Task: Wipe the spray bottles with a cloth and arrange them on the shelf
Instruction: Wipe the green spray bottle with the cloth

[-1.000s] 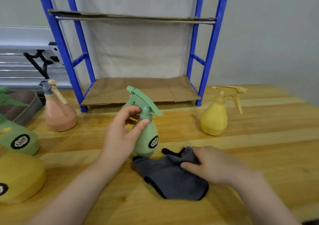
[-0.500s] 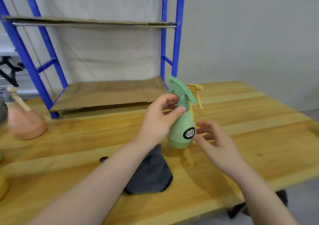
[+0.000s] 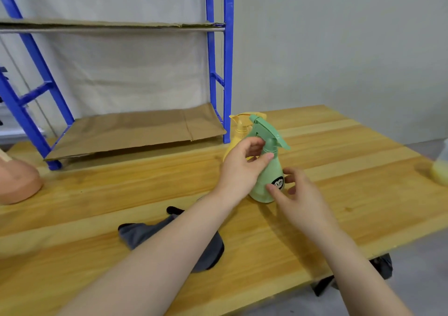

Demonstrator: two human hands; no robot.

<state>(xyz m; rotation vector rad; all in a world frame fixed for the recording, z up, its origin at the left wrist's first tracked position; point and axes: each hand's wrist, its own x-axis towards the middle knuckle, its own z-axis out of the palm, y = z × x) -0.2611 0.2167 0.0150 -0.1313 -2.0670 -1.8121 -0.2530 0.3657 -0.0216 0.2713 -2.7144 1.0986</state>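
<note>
At the centre right of the frame, the green spray bottle [image 3: 266, 170] now stands or hovers just at the desk [image 3: 339, 194], right in front of the yellow spray bottle [image 3: 238, 131]; a second ago it was beside the cloth, nearer the middle of the view. My left hand [image 3: 242, 167] grips it around the neck under the trigger head, thumb in front and fingers curled behind. My right hand [image 3: 298, 194] has let go of the cloth [image 3: 145, 230] and comes in empty, fingers loosely spread, its fingertips just beside or touching the lower belly of the bottle near the black label; I cannot tell which.

The grey cloth lies lower left of centre on the desk, partly under my left forearm and well apart from both hands. I judge that either the wipe of this bottle is over or I am passing the bottle to the right hand; nothing stands on the shelf [image 3: 135, 131] in the upper left, its cardboard-lined lower board bare. A peach bottle [image 3: 17, 184] sits at the far left edge of the frame.
</note>
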